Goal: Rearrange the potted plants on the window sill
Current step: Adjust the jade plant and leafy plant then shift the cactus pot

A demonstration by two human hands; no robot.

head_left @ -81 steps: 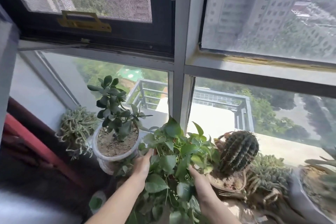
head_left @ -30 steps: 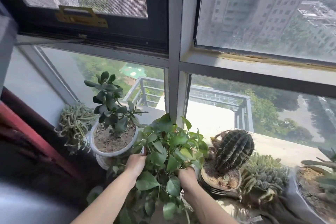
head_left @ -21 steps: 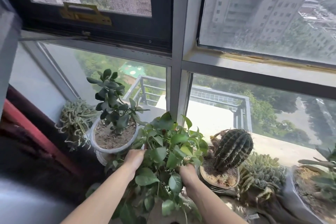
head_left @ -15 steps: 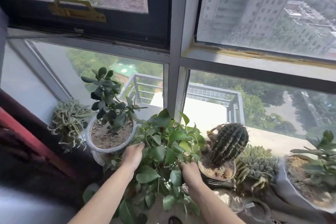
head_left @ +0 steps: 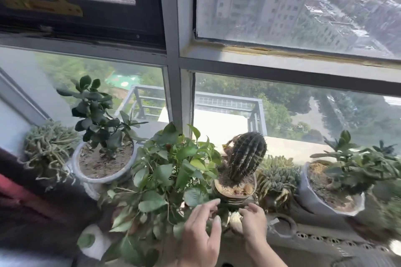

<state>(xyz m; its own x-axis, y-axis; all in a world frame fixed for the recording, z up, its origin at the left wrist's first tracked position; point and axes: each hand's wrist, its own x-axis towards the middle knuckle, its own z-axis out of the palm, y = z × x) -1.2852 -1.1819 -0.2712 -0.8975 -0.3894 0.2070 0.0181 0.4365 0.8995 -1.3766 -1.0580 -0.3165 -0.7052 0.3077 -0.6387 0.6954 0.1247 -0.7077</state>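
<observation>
A leafy green pothos (head_left: 167, 171) stands on the window sill in the middle, its pot hidden by leaves. Just right of it a dark ribbed cactus (head_left: 246, 156) leans in a small brown pot (head_left: 233, 194). My left hand (head_left: 201, 236) hovers in front of the pothos, fingers spread, holding nothing. My right hand (head_left: 253, 222) is just below the cactus pot, fingers apart, close to its base; whether it touches is unclear. A jade plant (head_left: 95, 110) in a white pot (head_left: 86, 176) stands at the left.
A stringy succulent (head_left: 46, 149) fills the far left corner. Right of the cactus sit a low spiky succulent (head_left: 276, 176) and another white pot (head_left: 312, 204) with a leafy plant. The window frame post (head_left: 175, 84) rises behind the pothos. A perforated ledge (head_left: 325, 238) runs along the sill's front.
Both hands have let go of the pothos and shifted right, toward the cactus pot. The view has swung right, showing more of the right-hand pots.
</observation>
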